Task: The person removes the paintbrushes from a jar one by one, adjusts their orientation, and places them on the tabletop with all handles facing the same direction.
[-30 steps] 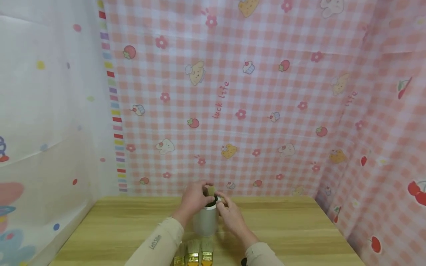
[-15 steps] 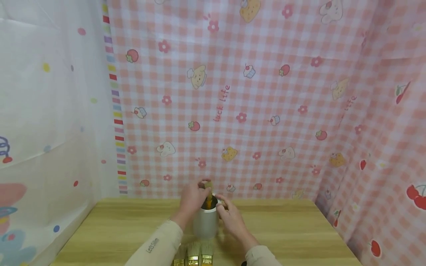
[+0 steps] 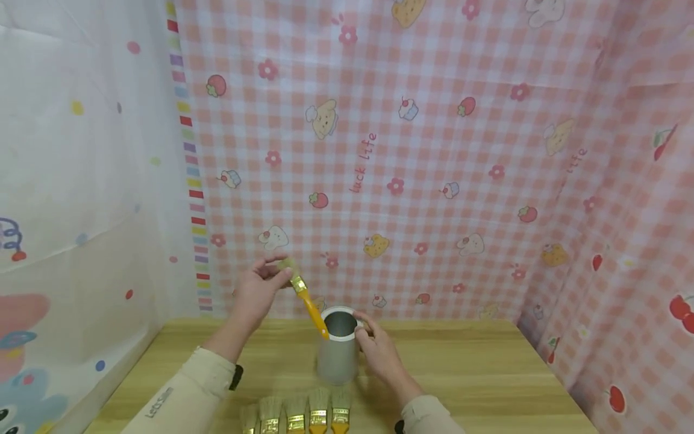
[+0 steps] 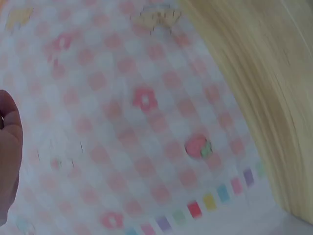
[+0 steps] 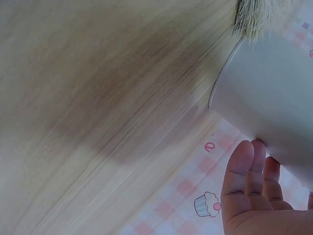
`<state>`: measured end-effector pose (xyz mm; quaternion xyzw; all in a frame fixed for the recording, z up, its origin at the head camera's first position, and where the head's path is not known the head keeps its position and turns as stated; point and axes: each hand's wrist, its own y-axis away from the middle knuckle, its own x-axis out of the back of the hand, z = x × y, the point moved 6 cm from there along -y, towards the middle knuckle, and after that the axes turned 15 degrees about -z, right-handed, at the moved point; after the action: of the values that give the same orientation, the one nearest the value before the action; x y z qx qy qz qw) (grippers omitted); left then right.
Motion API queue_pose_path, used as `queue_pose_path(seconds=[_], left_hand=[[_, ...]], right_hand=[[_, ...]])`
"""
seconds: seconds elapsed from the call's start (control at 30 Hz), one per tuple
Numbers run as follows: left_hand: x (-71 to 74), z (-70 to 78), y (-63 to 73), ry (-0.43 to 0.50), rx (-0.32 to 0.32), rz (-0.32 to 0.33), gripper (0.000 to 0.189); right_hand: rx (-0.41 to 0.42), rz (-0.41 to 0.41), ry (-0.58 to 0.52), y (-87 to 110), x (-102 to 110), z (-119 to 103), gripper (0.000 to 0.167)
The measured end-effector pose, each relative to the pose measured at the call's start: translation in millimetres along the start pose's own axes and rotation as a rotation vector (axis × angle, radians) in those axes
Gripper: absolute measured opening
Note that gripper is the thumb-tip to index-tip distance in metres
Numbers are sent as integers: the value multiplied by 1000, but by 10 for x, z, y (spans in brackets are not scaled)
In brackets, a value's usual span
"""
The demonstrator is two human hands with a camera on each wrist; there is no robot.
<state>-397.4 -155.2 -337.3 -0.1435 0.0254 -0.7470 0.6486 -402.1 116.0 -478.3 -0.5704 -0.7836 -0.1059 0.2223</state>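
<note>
In the head view my left hand [image 3: 260, 292] pinches a paintbrush [image 3: 309, 304] by its pale bristles. Its orange handle slants down to the right, the tip in front of the rim of a grey canister [image 3: 337, 360]. The canister stands upright with a white rim and a dark inside. At its right side my right hand [image 3: 376, 346] grips it near the rim. The right wrist view has the fingers of my right hand [image 5: 254, 191] against the canister wall [image 5: 269, 93]. Only part of my left hand [image 4: 9, 161] shows in the left wrist view, without the brush.
Several paintbrushes [image 3: 295, 416] lie in a row at the wooden table's [image 3: 461, 380] near edge, bristles toward the canister. Bristles [image 5: 257, 19] of one show beside the canister in the right wrist view. A pink checked cloth [image 3: 423, 150] hangs behind, a white one [image 3: 81, 181] at left.
My left hand has drawn the paintbrush up out of the canister and moved left with it. More brushes on the table have come into sight. My right hand stays at the canister.
</note>
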Motion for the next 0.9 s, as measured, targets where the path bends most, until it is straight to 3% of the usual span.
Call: queue_pose_path(seconds=[0.1,0.17,0.27,0.37,0.5,0.6,0.7,0.9], left_hand=[[291,-24,122,-7,30,-45,44],[460,-136,235,-88,85,-114,48],[661,-414,460,-207,181,-256,54],[786,-765,753,-274,286,-345,57],[826,-1242,1105,-218,349,-466,57],[821,-1500,1278,-164,363,-540,55],[817,-1622,1373,-154,348,-553,50],[743,-1739,1450,-159,345,-515,47]], right_hand=[[3,-2,2,-5,-7,-5,42],[0,-4,3,-4,-12,-10,42],[3,-8,-5,-1,-13,-16,43],[5,-10,-7,-6,5,-21,43],[2,-7,6,-15,39,-18,42],[-3,-4,10,-12,50,-14,43],[-8,2,14,-11,47,-15,43],[-10,9,15,-22,22,0,43]])
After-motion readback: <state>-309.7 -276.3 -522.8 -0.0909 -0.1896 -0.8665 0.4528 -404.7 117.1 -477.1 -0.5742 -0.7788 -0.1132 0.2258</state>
